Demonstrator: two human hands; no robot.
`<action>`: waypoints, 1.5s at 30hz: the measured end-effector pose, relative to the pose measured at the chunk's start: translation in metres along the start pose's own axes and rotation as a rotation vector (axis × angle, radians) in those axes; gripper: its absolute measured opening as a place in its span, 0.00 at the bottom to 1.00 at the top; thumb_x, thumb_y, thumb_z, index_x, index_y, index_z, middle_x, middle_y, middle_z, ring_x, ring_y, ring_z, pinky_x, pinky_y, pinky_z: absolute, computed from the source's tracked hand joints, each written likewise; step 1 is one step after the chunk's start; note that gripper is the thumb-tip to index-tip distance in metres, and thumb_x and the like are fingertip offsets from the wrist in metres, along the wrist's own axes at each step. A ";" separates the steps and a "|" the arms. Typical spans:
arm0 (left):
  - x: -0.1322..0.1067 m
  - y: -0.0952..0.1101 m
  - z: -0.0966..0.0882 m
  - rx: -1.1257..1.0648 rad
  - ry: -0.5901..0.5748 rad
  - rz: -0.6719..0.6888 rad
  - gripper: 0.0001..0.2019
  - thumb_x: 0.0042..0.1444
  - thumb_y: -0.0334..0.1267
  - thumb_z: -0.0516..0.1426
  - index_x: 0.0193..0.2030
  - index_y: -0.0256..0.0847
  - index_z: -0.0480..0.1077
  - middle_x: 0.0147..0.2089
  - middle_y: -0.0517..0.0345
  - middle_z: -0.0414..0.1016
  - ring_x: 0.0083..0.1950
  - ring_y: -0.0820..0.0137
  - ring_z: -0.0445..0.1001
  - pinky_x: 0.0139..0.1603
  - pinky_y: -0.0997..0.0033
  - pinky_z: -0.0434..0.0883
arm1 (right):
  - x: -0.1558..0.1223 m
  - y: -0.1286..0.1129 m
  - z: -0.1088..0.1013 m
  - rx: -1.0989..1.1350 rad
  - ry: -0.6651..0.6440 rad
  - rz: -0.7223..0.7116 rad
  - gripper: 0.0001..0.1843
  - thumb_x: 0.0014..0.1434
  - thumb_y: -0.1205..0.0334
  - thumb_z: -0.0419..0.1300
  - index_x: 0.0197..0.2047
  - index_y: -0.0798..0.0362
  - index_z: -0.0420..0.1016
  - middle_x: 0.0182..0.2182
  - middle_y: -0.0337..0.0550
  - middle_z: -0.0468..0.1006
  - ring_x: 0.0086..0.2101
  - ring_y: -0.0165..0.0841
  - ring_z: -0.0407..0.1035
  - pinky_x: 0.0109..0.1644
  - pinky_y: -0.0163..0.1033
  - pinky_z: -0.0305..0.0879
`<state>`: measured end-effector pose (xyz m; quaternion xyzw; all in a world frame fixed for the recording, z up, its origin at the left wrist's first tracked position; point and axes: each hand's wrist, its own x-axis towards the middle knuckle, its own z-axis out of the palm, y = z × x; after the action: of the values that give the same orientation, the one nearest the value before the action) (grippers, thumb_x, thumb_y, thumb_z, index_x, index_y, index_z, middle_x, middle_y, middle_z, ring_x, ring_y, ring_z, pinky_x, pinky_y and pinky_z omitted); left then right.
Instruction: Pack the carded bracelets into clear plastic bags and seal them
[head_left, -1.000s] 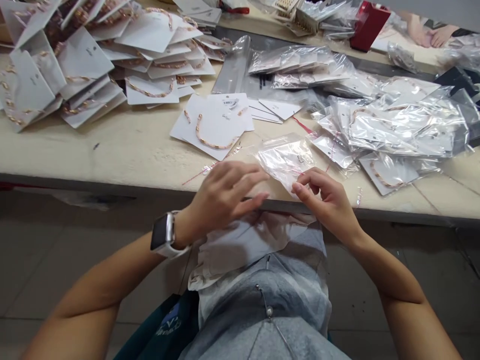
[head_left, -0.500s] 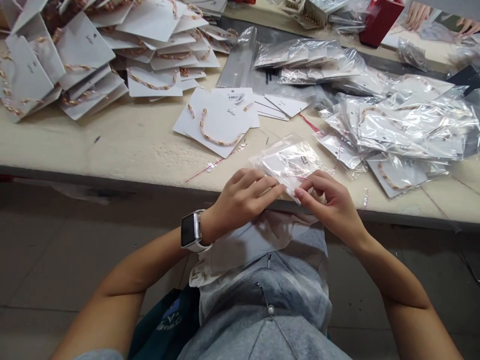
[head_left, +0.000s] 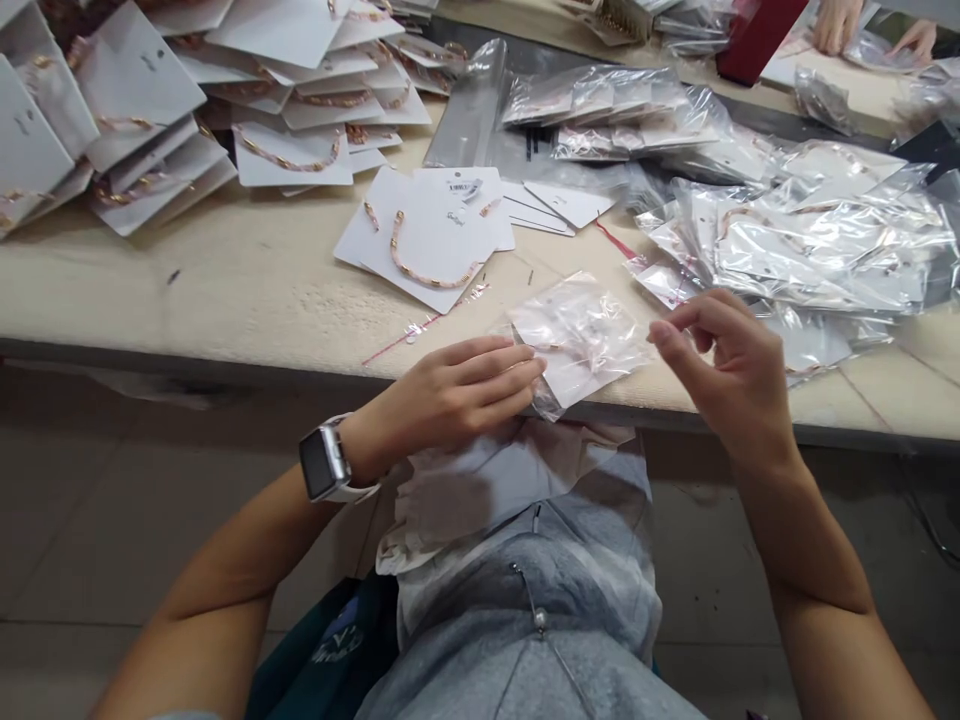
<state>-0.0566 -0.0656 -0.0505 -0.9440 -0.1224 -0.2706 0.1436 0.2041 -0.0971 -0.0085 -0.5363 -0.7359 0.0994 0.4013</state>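
A clear plastic bag (head_left: 600,350) with a white card inside lies at the table's front edge. Part of a pink and gold beaded piece shows through the plastic near its left side. My left hand (head_left: 472,388) rests its stretched fingers along the bag's left edge, palm down. To the right of the bag, apart from it, my right hand (head_left: 724,365) is raised with thumb and forefinger pinched together; whether anything thin is between them cannot be made out. Behind the bag lies a white card (head_left: 431,230) bearing a curved beaded bracelet, on top of other cards.
Piled cards with bracelets (head_left: 292,150) fill the back left. Bagged cards (head_left: 825,235) are heaped at the right. A pink-red strip (head_left: 424,325) lies left of the bag. At the far right back, another person's hands (head_left: 840,25) show beside a red box (head_left: 757,45).
My right hand has left the bag, moving right and up, still pinched. My left hand has shifted slightly left. The bag's printed mark no longer shows; the beaded piece does.
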 end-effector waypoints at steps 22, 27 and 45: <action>-0.008 -0.053 -0.022 -0.377 -0.425 -0.093 0.18 0.63 0.21 0.45 0.50 0.40 0.71 0.60 0.53 0.72 0.61 0.69 0.70 0.64 0.65 0.68 | 0.135 -0.013 -0.030 -0.877 -0.267 -0.261 0.16 0.69 0.61 0.51 0.50 0.58 0.78 0.45 0.48 0.77 0.52 0.42 0.62 0.56 0.53 0.58; -0.003 -0.054 -0.023 -0.412 -0.385 -0.061 0.16 0.63 0.23 0.46 0.48 0.42 0.72 0.59 0.54 0.74 0.58 0.69 0.73 0.66 0.62 0.66 | 0.151 -0.011 -0.037 -0.818 -0.401 -0.385 0.16 0.68 0.62 0.50 0.46 0.61 0.77 0.44 0.43 0.75 0.49 0.36 0.61 0.57 0.51 0.55; 0.094 -0.092 0.010 -0.922 0.074 -0.985 0.02 0.51 0.32 0.62 0.32 0.36 0.75 0.26 0.59 0.72 0.27 0.77 0.65 0.26 0.75 0.60 | 0.171 -0.030 -0.046 -0.250 -0.231 -0.151 0.35 0.68 0.46 0.40 0.53 0.69 0.72 0.44 0.46 0.77 0.41 0.26 0.68 0.47 0.34 0.59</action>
<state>-0.0030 0.0375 0.0118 -0.7328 -0.4055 -0.3613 -0.4101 0.1978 0.0263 0.1218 -0.5103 -0.8218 0.0379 0.2507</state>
